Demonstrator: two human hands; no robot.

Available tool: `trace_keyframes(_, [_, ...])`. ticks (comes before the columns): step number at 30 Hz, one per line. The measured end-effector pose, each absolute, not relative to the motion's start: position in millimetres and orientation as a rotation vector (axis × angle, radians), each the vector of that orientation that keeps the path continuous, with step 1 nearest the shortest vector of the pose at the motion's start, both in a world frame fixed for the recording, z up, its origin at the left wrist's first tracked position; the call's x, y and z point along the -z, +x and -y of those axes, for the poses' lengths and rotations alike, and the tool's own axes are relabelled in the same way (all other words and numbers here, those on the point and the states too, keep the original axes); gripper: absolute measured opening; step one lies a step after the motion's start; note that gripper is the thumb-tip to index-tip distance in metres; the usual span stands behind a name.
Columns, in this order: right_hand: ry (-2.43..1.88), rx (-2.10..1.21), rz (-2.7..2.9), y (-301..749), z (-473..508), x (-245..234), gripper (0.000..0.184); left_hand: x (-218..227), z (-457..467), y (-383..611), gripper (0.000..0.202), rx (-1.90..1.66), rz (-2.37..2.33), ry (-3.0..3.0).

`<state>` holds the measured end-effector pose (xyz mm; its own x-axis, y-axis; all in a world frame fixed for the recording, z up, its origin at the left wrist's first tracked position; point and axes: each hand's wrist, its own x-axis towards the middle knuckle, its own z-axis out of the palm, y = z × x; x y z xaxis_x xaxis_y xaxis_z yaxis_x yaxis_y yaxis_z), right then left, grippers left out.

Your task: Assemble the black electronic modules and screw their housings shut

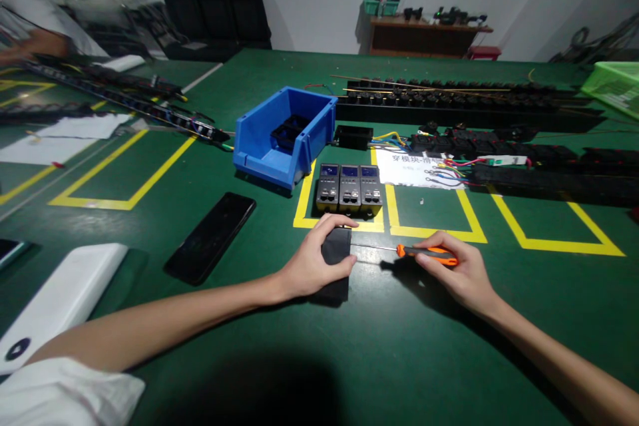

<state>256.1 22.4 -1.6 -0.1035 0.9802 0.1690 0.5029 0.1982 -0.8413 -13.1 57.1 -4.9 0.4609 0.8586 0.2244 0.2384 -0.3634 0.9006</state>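
My left hand (314,259) is wrapped around a small black box-shaped module (338,246), thumb and fingers on its sides, just above the green table. In my right hand (462,273) is a screwdriver (429,254) with an orange and black handle. Its thin shaft points left, and the tip meets or nearly meets the right side of the module; I cannot tell whether it touches a screw. Behind the module, three black modules (349,190) with sockets and small dark-blue panels stand side by side within a yellow tape outline.
A blue bin (269,158) with black parts sits behind left. A black phone (210,237) and a white power bank-like block (64,299) lie to the left. Black strips with wires (499,146) and a paper label (414,168) are behind right. Another person's arm (40,46) is far left.
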Motion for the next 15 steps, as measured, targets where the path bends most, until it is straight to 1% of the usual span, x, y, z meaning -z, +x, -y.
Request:
trace_keyframes(6, [-1.392, -0.815, 1.71, 256.6, -21.7, 3.0, 0.019, 3.7, -58.4, -14.1, 0.036, -0.834, -0.977, 1.878])
trace_keyframes(15, [-1.417, -0.869, 1.731, 257.5, -23.6, -0.8, 0.021, 3.1, -55.7, -12.3, 0.035, -0.835, -1.003, 1.847])
